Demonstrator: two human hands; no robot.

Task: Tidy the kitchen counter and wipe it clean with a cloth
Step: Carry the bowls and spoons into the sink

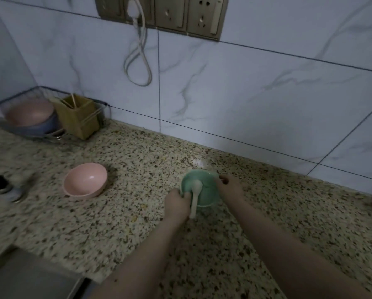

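Both hands on green bowl (202, 188) over speckled table (137, 169): left hand (177, 203) grips near rim, right hand (230, 186) grips far rim. White spoon (195, 196) in bowl. Pink bowl (85, 181) left, apart.

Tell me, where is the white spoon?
The white spoon lies in the green bowl, held between both hands, right of the pink bowl on the counter.

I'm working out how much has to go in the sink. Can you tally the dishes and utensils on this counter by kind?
Bowls: 4 (green bowl held by left hand and right hand; pink bowl on the counter; pink upturned bowl on a blue bowl in the rack)
Spoons: 1 (white spoon in the green bowl)
Utensil holders: 1 (tan holder)
Total: 6
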